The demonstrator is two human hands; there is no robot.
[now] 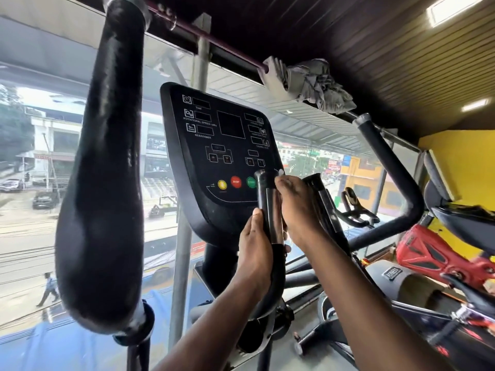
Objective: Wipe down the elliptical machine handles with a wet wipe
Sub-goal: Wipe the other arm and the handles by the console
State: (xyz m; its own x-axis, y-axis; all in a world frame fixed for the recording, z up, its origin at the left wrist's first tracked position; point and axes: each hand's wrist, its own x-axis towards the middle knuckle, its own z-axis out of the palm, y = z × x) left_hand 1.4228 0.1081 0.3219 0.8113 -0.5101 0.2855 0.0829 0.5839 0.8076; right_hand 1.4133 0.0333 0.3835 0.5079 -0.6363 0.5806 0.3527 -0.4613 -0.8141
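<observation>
Left hand (254, 247) wrapped around the small black handle (267, 207), thumb up along its side, fingers curled behind and holding it. Right hand (297, 207) up against the same handle from the other side, fingers bent around it. A bit of white wet wipe (280, 172) peeking out above the right hand's fingers, close to the handle top. Just behind, the black screen panel (222, 145) with red, green and yellow buttons. Big black handle (104, 167) far left. Grey cloth (313, 84) up on the window rail.

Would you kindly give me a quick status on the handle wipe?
Left hand grips inner handle. Right hand holds wipe against it. Nothing in the way.
</observation>
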